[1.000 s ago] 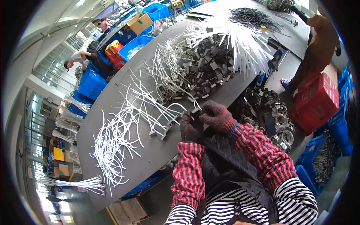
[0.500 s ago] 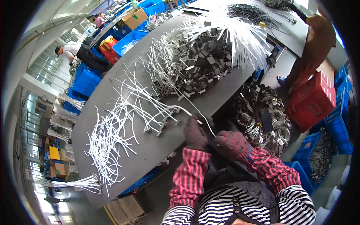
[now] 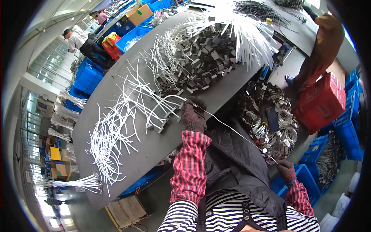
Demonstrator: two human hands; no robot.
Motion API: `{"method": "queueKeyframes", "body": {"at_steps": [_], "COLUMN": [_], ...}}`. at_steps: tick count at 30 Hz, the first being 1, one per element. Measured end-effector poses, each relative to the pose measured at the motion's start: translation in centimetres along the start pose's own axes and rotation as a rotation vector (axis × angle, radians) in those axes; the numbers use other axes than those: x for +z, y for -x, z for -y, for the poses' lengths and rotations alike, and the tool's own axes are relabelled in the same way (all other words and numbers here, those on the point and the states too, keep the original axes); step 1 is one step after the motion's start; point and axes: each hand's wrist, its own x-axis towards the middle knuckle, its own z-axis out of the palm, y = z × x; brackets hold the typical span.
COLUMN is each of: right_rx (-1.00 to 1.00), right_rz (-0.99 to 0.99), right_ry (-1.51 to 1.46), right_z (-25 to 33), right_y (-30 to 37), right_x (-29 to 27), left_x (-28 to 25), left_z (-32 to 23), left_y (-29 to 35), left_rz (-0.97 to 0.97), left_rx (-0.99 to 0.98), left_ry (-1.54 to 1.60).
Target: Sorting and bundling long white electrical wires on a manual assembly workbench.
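Observation:
A thin white cable (image 3: 241, 134) stretches between my two gloved hands. Over the table's near edge, my left hand (image 3: 194, 115) is closed around one end of it, beside a few white tubes (image 3: 164, 102) with small grey blocks at their ends. Out to the lower right, my right hand (image 3: 286, 171) pinches the other end, above a blue crate (image 3: 303, 181). My fingertips are partly hidden by the gloves and the angle. Left of my left hand spreads a loose heap of white tubes (image 3: 108, 150). Beyond it lies a large pile of dark grey block connectors (image 3: 208, 58) with white cables.
The grey table (image 3: 143, 164) curves around my left. Coiled cables (image 3: 286, 125) and a dark phone (image 3: 273, 120) lie to the right. Past them stand a red crate (image 3: 321, 102) and a person in brown (image 3: 322, 50). Another person (image 3: 83, 44) works at the far left.
My right hand has moved far right and down, drawing the cable out long. My left hand has shifted slightly up and away, toward the connector pile.

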Motion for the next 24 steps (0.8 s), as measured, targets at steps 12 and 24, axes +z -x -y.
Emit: {"method": "queueKeyframes", "body": {"at_steps": [12,24], "right_rx": [0.169,0.115], "right_rz": [0.013,0.035], "right_ry": [-0.049,-0.011], "right_z": [-2.8,-0.6], "right_y": [1.4,1.9], "right_x": [-1.2,1.0], "left_x": [-1.1,-0.1], "left_z": [-4.2,-2.3], "left_y": [0.5,4.0], "left_rz": [0.092,0.032], "left_rx": [0.101,0.101], "left_ry": [-0.084,-0.073]}}
